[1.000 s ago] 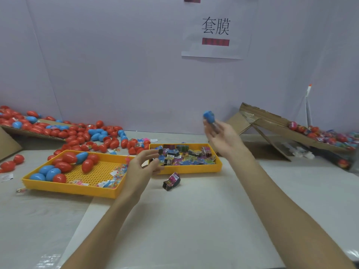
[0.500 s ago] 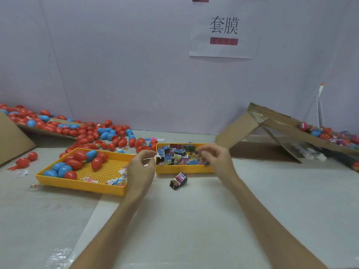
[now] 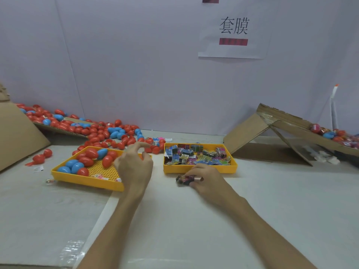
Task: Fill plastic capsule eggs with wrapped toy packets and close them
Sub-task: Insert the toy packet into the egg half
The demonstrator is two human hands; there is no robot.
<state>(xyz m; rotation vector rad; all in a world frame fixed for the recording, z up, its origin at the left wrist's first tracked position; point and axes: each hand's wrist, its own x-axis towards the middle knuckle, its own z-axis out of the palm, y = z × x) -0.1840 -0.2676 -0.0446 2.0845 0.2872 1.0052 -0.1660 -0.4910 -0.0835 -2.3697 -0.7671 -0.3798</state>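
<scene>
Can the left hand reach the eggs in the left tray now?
Probably yes. The left hand hovers empty over the yellow tray; the eggs lie uncovered beside it. The right hand grips a loose packet, out of the way.

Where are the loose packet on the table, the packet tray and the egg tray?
loose packet (image 3: 183,180): head view, its dark wrapper.
packet tray (image 3: 173,169): head view, front wall.
egg tray (image 3: 87,181): head view, front wall.
</scene>
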